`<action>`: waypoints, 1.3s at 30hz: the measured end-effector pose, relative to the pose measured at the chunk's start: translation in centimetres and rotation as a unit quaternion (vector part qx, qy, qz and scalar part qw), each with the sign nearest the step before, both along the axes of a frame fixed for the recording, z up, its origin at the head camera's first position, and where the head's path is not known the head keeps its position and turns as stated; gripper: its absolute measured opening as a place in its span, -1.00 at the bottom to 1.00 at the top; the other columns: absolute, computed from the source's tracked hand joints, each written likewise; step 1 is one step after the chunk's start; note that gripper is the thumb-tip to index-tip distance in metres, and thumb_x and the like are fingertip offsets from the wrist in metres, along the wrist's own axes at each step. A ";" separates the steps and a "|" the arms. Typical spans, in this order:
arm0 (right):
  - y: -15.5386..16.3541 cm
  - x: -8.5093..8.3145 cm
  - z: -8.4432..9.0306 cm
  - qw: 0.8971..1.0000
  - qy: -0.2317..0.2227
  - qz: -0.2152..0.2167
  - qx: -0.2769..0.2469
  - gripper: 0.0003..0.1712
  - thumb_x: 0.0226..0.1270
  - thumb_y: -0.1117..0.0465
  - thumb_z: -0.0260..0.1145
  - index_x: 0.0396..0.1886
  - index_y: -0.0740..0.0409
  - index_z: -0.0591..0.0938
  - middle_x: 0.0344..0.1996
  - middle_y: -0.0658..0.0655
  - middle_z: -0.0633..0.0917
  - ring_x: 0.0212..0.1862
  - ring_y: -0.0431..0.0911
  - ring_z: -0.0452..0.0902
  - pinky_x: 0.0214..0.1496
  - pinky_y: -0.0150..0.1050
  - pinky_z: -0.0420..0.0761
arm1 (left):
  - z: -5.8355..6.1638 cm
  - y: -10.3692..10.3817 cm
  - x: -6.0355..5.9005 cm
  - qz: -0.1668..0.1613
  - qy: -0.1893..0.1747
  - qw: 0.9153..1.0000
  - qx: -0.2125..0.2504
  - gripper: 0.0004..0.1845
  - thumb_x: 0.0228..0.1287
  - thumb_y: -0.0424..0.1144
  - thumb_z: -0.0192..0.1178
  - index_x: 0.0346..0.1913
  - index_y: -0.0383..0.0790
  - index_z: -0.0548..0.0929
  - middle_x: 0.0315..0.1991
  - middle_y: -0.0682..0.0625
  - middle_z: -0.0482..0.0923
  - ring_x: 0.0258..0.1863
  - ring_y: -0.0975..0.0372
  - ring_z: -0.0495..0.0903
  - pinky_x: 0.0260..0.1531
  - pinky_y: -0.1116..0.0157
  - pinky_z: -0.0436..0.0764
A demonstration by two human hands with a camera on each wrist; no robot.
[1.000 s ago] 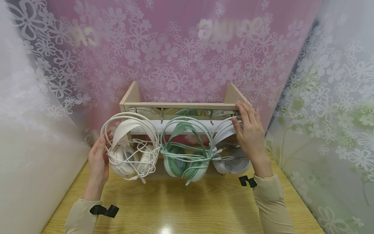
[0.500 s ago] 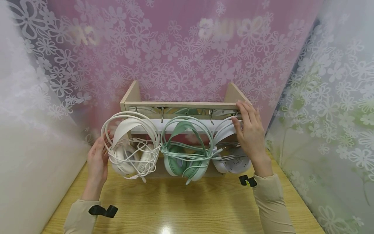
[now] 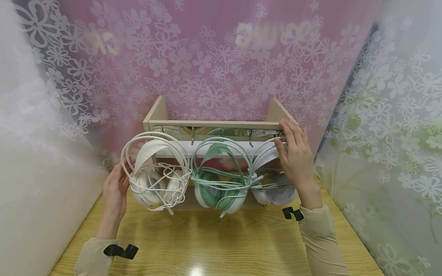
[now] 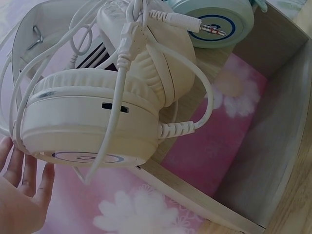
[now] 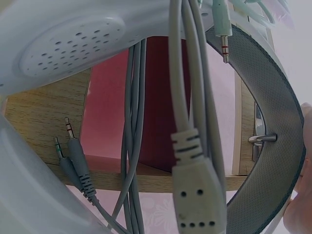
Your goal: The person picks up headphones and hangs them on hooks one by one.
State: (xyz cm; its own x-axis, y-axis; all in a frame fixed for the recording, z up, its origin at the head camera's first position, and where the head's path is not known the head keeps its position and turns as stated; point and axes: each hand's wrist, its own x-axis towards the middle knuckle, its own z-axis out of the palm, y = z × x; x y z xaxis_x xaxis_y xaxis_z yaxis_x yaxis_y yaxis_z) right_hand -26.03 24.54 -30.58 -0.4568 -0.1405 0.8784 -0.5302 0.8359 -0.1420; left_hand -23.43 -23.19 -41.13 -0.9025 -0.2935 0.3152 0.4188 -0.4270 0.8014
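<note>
Three headphones hang from hooks under a wooden rack: a cream pair on the left, a green pair in the middle, a white pair on the right. My left hand is beside the cream ear cup, its fingers straight and at most brushing it. My right hand holds the white headband between thumb and fingers, fingertips reaching the rack's top rail. Cables wrap each pair.
The rack stands at the back of a wooden table. Flowered curtains close in behind and on the right, and a white wall stands at the left. A metal hook carries the white headband. Loose jack plugs dangle.
My left hand has slipped slightly down and away from the cream headband wire. My right hand has stayed where it was.
</note>
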 end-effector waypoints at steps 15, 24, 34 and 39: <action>-0.1 0.0 -0.1 1.000 -0.007 -0.006 0.003 -0.27 0.64 -0.24 -0.09 0.44 0.21 0.43 0.39 0.27 0.46 0.48 0.17 0.27 0.63 0.17 -0.01 | -2.6 -1.1 1.3 0.021 -0.018 1.000 0.011 -0.62 0.65 -0.16 -0.06 0.25 -0.32 0.58 0.04 -0.01 0.69 0.03 0.21 0.64 0.08 0.38 0.64; -0.2 0.1 -0.2 1.000 -0.007 -0.002 -0.001 -0.31 0.64 -0.20 -0.07 0.45 0.20 0.44 0.40 0.26 0.47 0.48 0.17 0.27 0.63 0.16 -0.01 | -4.1 -1.0 2.9 0.022 -0.050 0.998 0.044 -0.62 0.63 -0.17 -0.01 0.26 -0.37 0.55 0.00 -0.01 0.70 -0.03 0.21 0.67 0.11 0.33 0.65; -0.2 0.1 -0.1 1.000 -0.007 -0.002 -0.002 -0.31 0.65 -0.20 -0.07 0.46 0.20 0.43 0.41 0.25 0.46 0.48 0.18 0.26 0.63 0.17 -0.01 | -5.9 -0.4 4.3 0.026 -0.057 0.996 0.068 -0.59 0.64 -0.18 -0.03 0.28 -0.43 0.52 -0.04 -0.01 0.71 -0.03 0.21 0.65 0.05 0.33 0.68; -0.1 -0.1 0.1 1.000 0.003 -0.001 -0.001 -0.28 0.64 -0.22 -0.08 0.44 0.23 0.44 0.39 0.26 0.47 0.48 0.17 0.27 0.61 0.19 0.02 | -6.7 -0.3 5.0 0.015 -0.055 0.996 0.067 -0.64 0.64 -0.20 -0.05 0.22 -0.38 0.57 -0.05 0.00 0.71 -0.05 0.22 0.65 0.06 0.33 0.68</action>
